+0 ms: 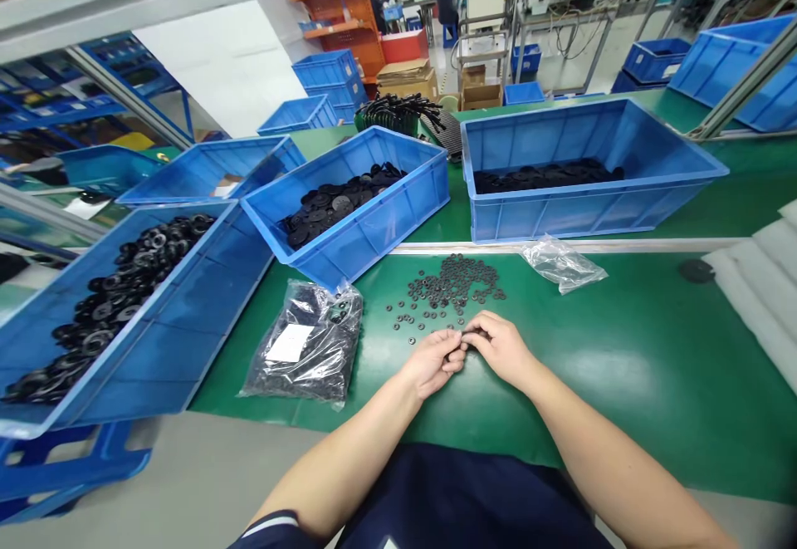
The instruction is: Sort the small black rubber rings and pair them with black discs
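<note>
My left hand (437,360) and my right hand (498,347) meet over the green bench, fingertips pinched together. A small dark piece shows between them; the fingers cover most of it, so its kind cannot be told. Just beyond my hands, small black rings (457,281) lie in a loose pile, with several scattered singly toward me. Left of my hands rests a clear plastic bag (330,366) filled with small black parts and bearing a white label (290,343).
Blue bins stand around the bench: one with black rings (205,316) at left, one with black discs (374,242) ahead, another (579,213) at right. An empty-looking clear bag (564,265) lies near the right bin. White padded sheets (756,283) sit at the right edge.
</note>
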Tool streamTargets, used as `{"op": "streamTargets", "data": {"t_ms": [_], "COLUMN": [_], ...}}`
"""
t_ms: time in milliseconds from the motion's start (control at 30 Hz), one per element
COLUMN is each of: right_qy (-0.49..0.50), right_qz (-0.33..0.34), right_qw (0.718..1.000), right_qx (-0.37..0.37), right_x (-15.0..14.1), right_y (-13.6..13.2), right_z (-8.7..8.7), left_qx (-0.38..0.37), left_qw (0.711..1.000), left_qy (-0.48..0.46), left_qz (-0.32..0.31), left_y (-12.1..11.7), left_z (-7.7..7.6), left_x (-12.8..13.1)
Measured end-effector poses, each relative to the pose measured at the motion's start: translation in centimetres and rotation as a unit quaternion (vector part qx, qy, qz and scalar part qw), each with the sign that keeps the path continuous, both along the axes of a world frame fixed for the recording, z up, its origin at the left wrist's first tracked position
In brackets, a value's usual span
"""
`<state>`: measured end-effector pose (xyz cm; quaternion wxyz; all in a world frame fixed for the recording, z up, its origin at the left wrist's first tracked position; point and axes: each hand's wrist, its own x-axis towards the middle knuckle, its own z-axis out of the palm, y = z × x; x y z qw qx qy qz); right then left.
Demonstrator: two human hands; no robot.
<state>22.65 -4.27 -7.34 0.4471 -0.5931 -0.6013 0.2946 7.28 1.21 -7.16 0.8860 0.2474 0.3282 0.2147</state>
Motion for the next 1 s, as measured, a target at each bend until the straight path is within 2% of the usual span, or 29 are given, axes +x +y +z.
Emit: {"op": "streamTargets", "data": {"t_ms": [133, 233, 300, 367, 433, 467, 500, 567, 633, 700, 733, 800, 900, 1000], "right_qy": [-0.052, -0.031, -0.006, -0.013, -0.056, -0.071, -0.08, -0.088, -0.1, -0.123, -0.135, -0.147, -0.111, 0.028], "right_qz": [0.001, -0.023, -0.06, -0.112, -0.16, -0.171, -0.176, -0.171, -0.157, -0.135, -0.124, -0.112, -0.137, -0.198], "right_qw": [0.999, 0.998, 0.995, 0.988, 0.978, 0.974, 0.972, 0.971, 0.972, 0.974, 0.974, 0.976, 0.977, 0.971], "right_qx": [0.002, -0.044, -0.085, -0.109, -0.121, -0.126, -0.131, -0.139, -0.143, -0.137, -0.131, -0.118, -0.122, -0.13], "right_x": [-0.2, 0.4, 1.5, 3.1, 4.8, 5.5, 6.0, 6.7, 6.8, 6.6, 6.5, 6.4, 6.9, 7.9], "right_y": [0.1, 0.3, 0.5, 0.7, 1.0, 1.1, 1.2, 1.3, 1.4, 1.4, 1.4, 1.5, 1.6, 1.8], "right_z": [-0.6, -0.8, -1.0, -1.2, -1.5, -1.6, -1.8, -2.2, -2.4, -2.6, -2.6, -2.7, -2.7, -2.6], "left_qx": [0.077, 0.131, 0.166, 0.216, 0.292, 0.336, 0.373, 0.434, 0.47, 0.495, 0.502, 0.51, 0.508, 0.506], "left_qw": [0.996, 0.985, 0.975, 0.955, 0.904, 0.859, 0.806, 0.684, 0.573, 0.497, 0.471, 0.44, 0.424, 0.416], "left_qy": [0.045, 0.099, 0.147, 0.2, 0.276, 0.336, 0.409, 0.563, 0.667, 0.713, 0.724, 0.733, 0.734, 0.736], "left_qz": [-0.02, -0.051, -0.026, 0.048, 0.147, 0.192, 0.209, 0.163, 0.073, -0.01, -0.041, -0.092, -0.153, -0.172], "left_y": [-0.3, 0.4, 2.1, 4.8, 7.9, 9.4, 10.7, 12.8, 14.1, 14.7, 14.9, 15.2, 15.5, 15.8], "left_z": [0.4, 1.7, 2.9, 4.0, 4.8, 5.1, 5.3, 5.4, 4.9, 4.0, 3.5, 2.6, 1.8, 1.6], "left_x": [-0.4, -1.5, -3.3, -5.9, -9.2, -10.9, -12.5, -15.0, -16.4, -16.6, -16.4, -15.6, -14.6, -14.2]}}
